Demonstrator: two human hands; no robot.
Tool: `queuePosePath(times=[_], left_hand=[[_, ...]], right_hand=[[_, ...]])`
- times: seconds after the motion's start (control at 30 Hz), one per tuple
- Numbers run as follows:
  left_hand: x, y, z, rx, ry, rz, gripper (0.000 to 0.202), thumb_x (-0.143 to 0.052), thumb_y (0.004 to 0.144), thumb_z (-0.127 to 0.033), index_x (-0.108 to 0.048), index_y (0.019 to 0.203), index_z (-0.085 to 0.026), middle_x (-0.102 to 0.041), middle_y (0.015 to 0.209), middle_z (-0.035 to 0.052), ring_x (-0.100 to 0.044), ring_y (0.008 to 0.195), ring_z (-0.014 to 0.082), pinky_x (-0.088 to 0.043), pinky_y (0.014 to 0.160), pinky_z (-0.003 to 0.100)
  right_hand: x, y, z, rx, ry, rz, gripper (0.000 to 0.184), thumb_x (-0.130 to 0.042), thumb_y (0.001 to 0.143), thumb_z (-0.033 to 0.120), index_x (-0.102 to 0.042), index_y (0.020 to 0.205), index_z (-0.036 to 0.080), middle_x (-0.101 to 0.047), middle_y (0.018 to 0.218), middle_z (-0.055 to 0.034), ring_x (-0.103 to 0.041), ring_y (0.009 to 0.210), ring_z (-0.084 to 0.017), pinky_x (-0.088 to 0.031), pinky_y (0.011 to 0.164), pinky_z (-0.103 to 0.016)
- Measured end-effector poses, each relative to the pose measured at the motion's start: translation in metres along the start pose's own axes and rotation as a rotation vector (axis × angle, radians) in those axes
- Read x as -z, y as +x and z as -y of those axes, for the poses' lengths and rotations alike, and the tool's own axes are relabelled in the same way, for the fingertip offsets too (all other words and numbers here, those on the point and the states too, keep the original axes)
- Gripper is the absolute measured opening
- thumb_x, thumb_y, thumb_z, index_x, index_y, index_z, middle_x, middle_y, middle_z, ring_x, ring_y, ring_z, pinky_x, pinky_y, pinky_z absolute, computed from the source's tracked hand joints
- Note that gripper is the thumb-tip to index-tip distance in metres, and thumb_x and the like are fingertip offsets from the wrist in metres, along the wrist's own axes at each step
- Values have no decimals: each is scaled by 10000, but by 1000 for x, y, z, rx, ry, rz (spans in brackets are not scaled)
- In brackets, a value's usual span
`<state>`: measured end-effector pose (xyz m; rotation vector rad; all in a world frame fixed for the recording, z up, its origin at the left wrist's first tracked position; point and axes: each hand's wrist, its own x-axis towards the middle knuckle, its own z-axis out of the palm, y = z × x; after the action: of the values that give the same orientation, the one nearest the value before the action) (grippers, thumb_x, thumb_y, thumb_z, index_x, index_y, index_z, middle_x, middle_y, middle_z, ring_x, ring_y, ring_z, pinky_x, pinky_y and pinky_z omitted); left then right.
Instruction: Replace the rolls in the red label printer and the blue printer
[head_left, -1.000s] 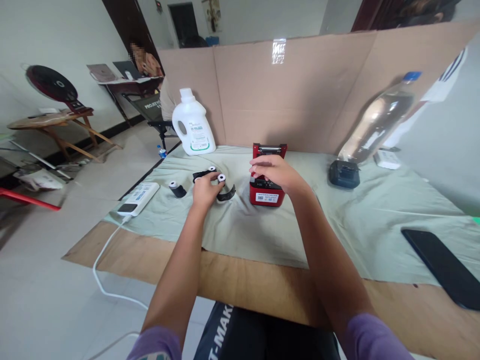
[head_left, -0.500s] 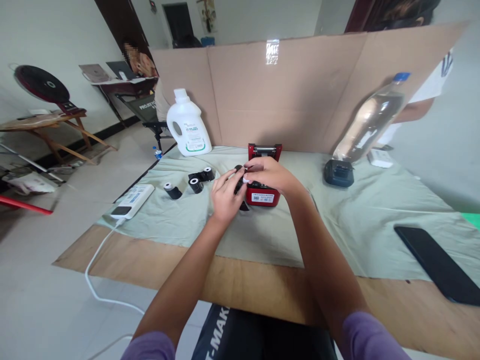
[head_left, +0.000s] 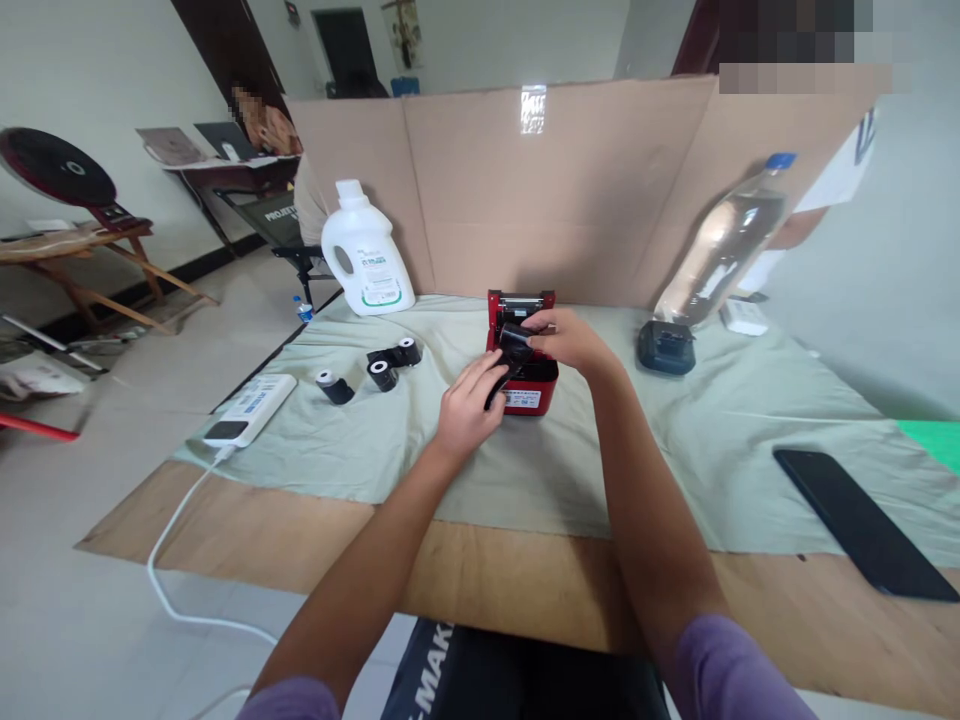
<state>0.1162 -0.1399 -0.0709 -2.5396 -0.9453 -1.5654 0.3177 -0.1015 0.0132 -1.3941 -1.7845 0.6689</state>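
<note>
A black roll (head_left: 516, 338) is held tilted above a small red machine with its lid raised (head_left: 545, 375), which looks like a portable printer. My right hand (head_left: 574, 342) pinches the roll at its right end. Lower left, my left hand (head_left: 472, 405) has its fingers on the black strip (head_left: 501, 383) hanging from that roll. The strip partly covers the machine's front label. Left of my hands, several similar rolls lie on the cloth, among them a black roll with a white core (head_left: 382, 375) and another at the far left (head_left: 334, 387).
A white power bank-like box (head_left: 251, 410) with a cable lies at left. Behind stand a white jug (head_left: 369, 250) and a cardboard screen (head_left: 480, 190). To the right are a tilted water bottle (head_left: 724, 240) in a black base (head_left: 666, 347) and a phone (head_left: 862, 520).
The black roll has moved right, from beside the red machine to above its open compartment. Both hands have shifted right with it, and the roll and strip now show more clearly.
</note>
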Motion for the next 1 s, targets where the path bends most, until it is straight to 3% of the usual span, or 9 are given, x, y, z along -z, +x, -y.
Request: queuePosePath(times=[0.17, 0.43, 0.53, 0.6, 0.67, 0.73, 0.83, 0.93, 1.0], left_hand=[[2, -2, -1, -49, 83, 14, 364, -518, 856, -95, -662, 1169, -209, -741, 1160, 62, -652, 1177, 230, -496, 1057, 437], [3, -4, 7, -164, 25, 41, 352, -486, 887, -74, -676, 1155, -200, -734, 1174, 71, -667, 1140, 198, -538, 1001, 381], [3, -4, 7, -189, 54, 37, 319, -495, 932, -98, -674, 1169, -214, -742, 1173, 62, -678, 1129, 195, -541, 953, 374], [3, -4, 6, -193, 61, 33, 309, -498, 951, -111, -671, 1183, -219, -742, 1183, 60, -679, 1134, 192, -537, 940, 368], [3, -3, 4, -198, 66, 29, 297, -504, 965, -125, -672, 1189, -222, -744, 1184, 57, -682, 1133, 187, -532, 928, 359], [4, -2, 2, -208, 76, 30, 287, -506, 976, -140, -677, 1189, -226, -749, 1175, 53, -688, 1123, 184, -529, 907, 351], [5, -2, 0, -215, 97, 27, 278, -507, 985, -155, -683, 1187, -232, -752, 1171, 49, -690, 1116, 181, -522, 891, 347], [5, -1, -1, -243, 111, -6, 265, -534, 973, -145, -687, 1172, -233, -754, 1169, 37, -688, 1113, 179, -516, 892, 344], [6, 0, -1, -261, 115, -27, 263, -549, 964, -136, -688, 1164, -235, -758, 1159, 28, -686, 1110, 175, -512, 898, 340]], right_hand=[[-15, 12, -28, -44, -130, 23, 334, -572, 735, 53, -762, 982, 171, -764, 1002, -63, -685, 964, -251, -514, 918, -375], [-30, 17, -33, -130, -490, -12, 391, -597, 728, 54, -760, 1032, 238, -748, 1125, -63, -514, 1239, -377, -353, 1058, -587], [-25, 18, -31, -145, -406, -48, 268, -601, 734, 101, -765, 895, 237, -761, 1021, -49, -604, 1109, -344, -401, 1020, -546], [-20, 21, -33, -191, -323, -180, 174, -604, 749, 168, -747, 838, 214, -749, 933, -67, -648, 991, -319, -453, 963, -502], [-16, 26, -37, -219, -234, -394, 220, -611, 756, 232, -722, 938, 183, -731, 958, -94, -648, 982, -314, -470, 947, -482], [-14, 31, -42, -177, -93, -546, 398, -612, 751, 260, -659, 1134, 162, -706, 1109, -115, -619, 1081, -302, -457, 988, -466], [-15, 35, -48, -89, 199, -545, 497, -588, 777, 335, -589, 1252, 186, -642, 1277, -105, -587, 1148, -257, -454, 1006, -429], [-19, 28, -53, -83, 359, -516, 418, -529, 817, 498, -670, 1063, 191, -674, 1126, -91, -609, 1049, -252, -482, 953, -431], [-23, 17, -59, -95, 386, -503, 384, -523, 799, 508, -703, 922, 192, -666, 1057, -82, -607, 1031, -253, -481, 961, -429]])
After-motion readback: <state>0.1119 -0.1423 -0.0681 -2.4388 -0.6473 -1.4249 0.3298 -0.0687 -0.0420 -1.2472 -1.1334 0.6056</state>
